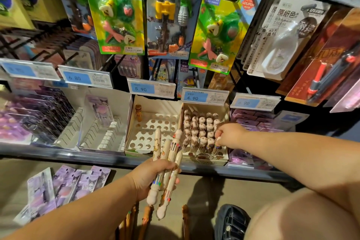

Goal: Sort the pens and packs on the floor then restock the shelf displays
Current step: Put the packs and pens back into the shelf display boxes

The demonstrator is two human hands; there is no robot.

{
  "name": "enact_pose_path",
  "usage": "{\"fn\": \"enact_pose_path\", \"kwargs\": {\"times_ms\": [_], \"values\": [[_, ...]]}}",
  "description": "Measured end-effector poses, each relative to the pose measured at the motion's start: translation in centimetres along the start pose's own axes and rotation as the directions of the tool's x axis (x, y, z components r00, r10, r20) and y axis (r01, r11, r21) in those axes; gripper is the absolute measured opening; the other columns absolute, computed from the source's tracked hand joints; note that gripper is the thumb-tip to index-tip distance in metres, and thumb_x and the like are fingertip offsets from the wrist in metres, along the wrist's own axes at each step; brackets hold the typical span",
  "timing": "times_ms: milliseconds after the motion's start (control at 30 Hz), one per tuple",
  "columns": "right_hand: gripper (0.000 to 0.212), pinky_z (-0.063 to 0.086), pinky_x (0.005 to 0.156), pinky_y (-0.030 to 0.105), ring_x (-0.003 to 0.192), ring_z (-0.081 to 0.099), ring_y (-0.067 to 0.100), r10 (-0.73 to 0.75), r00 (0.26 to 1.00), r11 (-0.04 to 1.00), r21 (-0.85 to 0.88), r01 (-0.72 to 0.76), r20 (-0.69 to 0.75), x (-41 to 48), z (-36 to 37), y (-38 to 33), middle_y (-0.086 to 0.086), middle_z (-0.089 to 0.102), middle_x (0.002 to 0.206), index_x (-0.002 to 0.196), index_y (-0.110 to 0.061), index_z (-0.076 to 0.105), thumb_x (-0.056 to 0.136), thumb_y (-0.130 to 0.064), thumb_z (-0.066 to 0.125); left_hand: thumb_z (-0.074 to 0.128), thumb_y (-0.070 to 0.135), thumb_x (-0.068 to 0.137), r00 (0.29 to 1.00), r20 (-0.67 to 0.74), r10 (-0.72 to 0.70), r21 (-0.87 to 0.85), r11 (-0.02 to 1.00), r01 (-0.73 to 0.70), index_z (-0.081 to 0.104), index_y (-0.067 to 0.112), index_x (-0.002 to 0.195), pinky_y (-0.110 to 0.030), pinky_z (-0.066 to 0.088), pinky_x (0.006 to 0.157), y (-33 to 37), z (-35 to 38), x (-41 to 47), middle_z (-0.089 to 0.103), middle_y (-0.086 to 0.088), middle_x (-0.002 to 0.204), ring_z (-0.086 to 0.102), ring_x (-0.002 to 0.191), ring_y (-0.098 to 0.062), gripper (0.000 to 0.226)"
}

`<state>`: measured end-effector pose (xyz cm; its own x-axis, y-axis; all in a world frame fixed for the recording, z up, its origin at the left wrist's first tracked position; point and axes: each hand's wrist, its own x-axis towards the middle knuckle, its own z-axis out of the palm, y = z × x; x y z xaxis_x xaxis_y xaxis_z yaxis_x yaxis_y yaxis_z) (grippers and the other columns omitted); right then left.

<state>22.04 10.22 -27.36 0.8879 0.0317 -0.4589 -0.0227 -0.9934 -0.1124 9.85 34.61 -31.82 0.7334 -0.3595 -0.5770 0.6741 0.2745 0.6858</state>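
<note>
Pens [168, 154] sit bunched in our gripping left hand [153, 175]; our right hand [229, 134] pinches one at the front corner of the box [206, 159]; we seat it upright.

We see cream pens [157, 142] printed with yellow and orange cartoons, with rainbow-coloured sliders. At eight o'clock lie lilac packs [64, 187] on the beige floor [17, 173]. At twelve hang green-and-yellow eraser cards [115, 9] above blue-and-white price tags [152, 88].
</note>
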Motion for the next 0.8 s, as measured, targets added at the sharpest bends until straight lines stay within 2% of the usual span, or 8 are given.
{"fn": "enact_pose_path", "kwargs": {"times_ms": [233, 433, 467, 533, 567, 667, 733, 800], "values": [[0.019, 0.035, 0.05, 0.011, 0.085, 0.056, 0.011, 0.084, 0.996, 0.987, 0.137, -0.085, 0.013, 0.5, 0.9, 0.6, -0.001, 0.066, 0.109, 0.096, -0.023, 0.069, 0.08, -0.019, 0.077, 0.071, 0.014, 0.065, 1.0, 0.015, 0.006, -0.003, 1.0, -0.006, 0.058, -0.008, 0.111, -0.039, 0.058, 0.065, 0.2, -0.1, 0.0, 0.068, -0.019, 0.083, 0.068, 0.072, -0.029, 0.053], [0.021, 0.04, 0.048, 0.005, 0.077, 0.056, 0.013, 0.091, 0.996, 0.984, 0.157, -0.087, -0.02, 0.6, 1.4, 0.3, 0.007, 0.06, 0.119, 0.107, -0.012, 0.071, 0.093, -0.004, 0.059, 0.071, 0.014, 0.064, 0.999, 0.035, -0.005, -0.015, 1.0, 0.006, 0.056, -0.009, 0.116, -0.039, 0.058, 0.065, 0.2, 0.7, 0.0, 0.069, -0.019, 0.085, 0.068, 0.073, -0.03, 0.059], [0.022, 0.045, 0.058, 0.006, 0.082, 0.059, 0.016, 0.084, 0.996, 0.988, 0.134, -0.08, -0.021, 0.4, 1.1, 0.2, 0.007, 0.061, 0.12, 0.111, -0.012, 0.069, 0.093, -0.007, 0.059, 0.071, 0.014, 0.065, 0.999, 0.041, -0.007, -0.018, 1.0, 0.008, 0.056, -0.009, 0.116, -0.039, 0.058, 0.064, 0.1, 0.8, 0.0, 0.069, -0.019, 0.086, 0.068, 0.073, -0.03, 0.058], [0.029, 0.049, 0.084, 0.023, 0.105, 0.061, 0.024, 0.062, 0.997, 0.998, 0.011, -0.062, -0.037, 0.6, 0.9, 0.5, 0.009, 0.062, 0.121, 0.12, -0.012, 0.063, 0.091, -0.019, 0.061, 0.071, 0.014, 0.065, 0.999, 0.052, -0.011, -0.021, 1.0, 0.012, 0.056, -0.009, 0.116, -0.039, 0.058, 0.064, 0.1, 1.0, -0.1, 0.069, -0.019, 0.086, 0.068, 0.073, -0.03, 0.057], [0.032, 0.048, 0.086, 0.028, 0.109, 0.06, 0.025, 0.084, 0.995, 0.995, -0.041, -0.086, -0.043, 0.5, 0.8, 0.5, 0.009, 0.063, 0.12, 0.119, -0.011, 0.061, 0.091, -0.025, 0.063, 0.07, 0.014, 0.066, 0.998, 0.057, -0.012, -0.022, 1.0, 0.014, 0.056, -0.009, 0.115, -0.038, 0.058, 0.064, 0.1, 1.0, -0.2, 0.069, -0.019, 0.086, 0.068, 0.073, -0.029, 0.056], [0.019, 0.05, 0.077, 0.021, 0.096, 0.062, 0.016, 0.089, 0.996, 0.994, -0.061, -0.09, -0.027, 0.3, 0.8, 0.6, 0.004, 0.066, 0.115, 0.106, -0.01, 0.065, 0.09, -0.021, 0.064, 0.07, 0.014, 0.066, 0.998, 0.062, -0.013, -0.027, 1.0, 0.014, 0.057, -0.008, 0.114, -0.038, 0.058, 0.064, 0.1, 1.2, -0.2, 0.069, -0.019, 0.086, 0.068, 0.073, -0.03, 0.055], [0.014, 0.043, 0.057, 0.015, 0.076, 0.054, 0.013, 0.051, 0.999, 0.996, -0.074, -0.052, -0.015, -0.2, 0.2, 0.3, 0.003, 0.064, 0.104, 0.096, -0.006, 0.063, 0.094, -0.017, 0.054, 0.07, 0.013, 0.067, 0.998, 0.067, -0.012, -0.037, 0.999, 0.015, 0.057, -0.007, 0.113, -0.039, 0.058, 0.065, 0.1, 1.3, -0.2, 0.068, -0.019, 0.088, 0.068, 0.073, -0.03, 0.052], [0.028, 0.039, 0.052, 0.02, 0.071, 0.05, 0.014, 0.058, 0.998, 0.996, -0.064, -0.06, -0.037, -0.8, -0.8, -0.1, 0.001, 0.056, 0.084, 0.091, -0.012, 0.062, 0.095, -0.038, 0.053, 0.07, 0.013, 0.067, 0.997, 0.072, -0.017, -0.047, 0.999, 0.02, 0.057, -0.006, 0.112, -0.04, 0.058, 0.065, 0.1, 1.4, -0.2, 0.068, -0.019, 0.088, 0.068, 0.073, -0.03, 0.05]]}}
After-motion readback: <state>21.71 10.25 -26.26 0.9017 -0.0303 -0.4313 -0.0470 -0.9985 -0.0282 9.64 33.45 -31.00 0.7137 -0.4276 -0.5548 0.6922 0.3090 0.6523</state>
